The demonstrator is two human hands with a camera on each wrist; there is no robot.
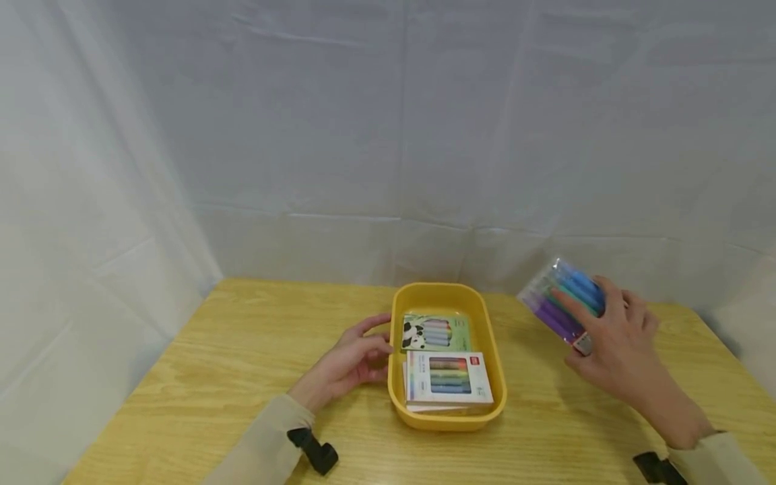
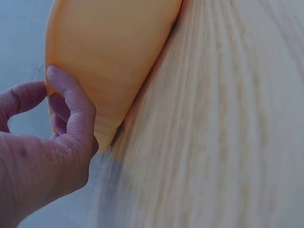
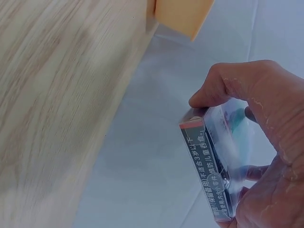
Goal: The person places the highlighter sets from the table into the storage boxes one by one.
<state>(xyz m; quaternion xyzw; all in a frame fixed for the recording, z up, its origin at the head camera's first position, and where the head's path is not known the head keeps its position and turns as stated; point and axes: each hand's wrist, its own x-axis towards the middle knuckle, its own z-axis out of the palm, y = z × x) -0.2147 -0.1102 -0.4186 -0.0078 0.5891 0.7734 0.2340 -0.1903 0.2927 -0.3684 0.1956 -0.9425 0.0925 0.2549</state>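
Observation:
My right hand (image 1: 618,343) grips a clear plastic case of coloured markers (image 1: 548,313), blue, green and purple, held tilted above the table right of a yellow bin (image 1: 498,377). In the right wrist view, the marker case (image 3: 209,166) shows its printed end, with the thumb on one edge. My left hand (image 1: 351,360) touches the bin's left side, its fingers loosely bent. In the left wrist view, the left hand's fingertips meet the outer wall and rim of the bin (image 2: 114,52). Inside lie a green panda pack (image 1: 436,333) and a white marker box (image 1: 481,377).
The bin stands on a wood-grain table (image 1: 273,350). Another white box is partly hidden beneath the top one. White sheeting (image 1: 339,168) hangs behind the table and at both sides.

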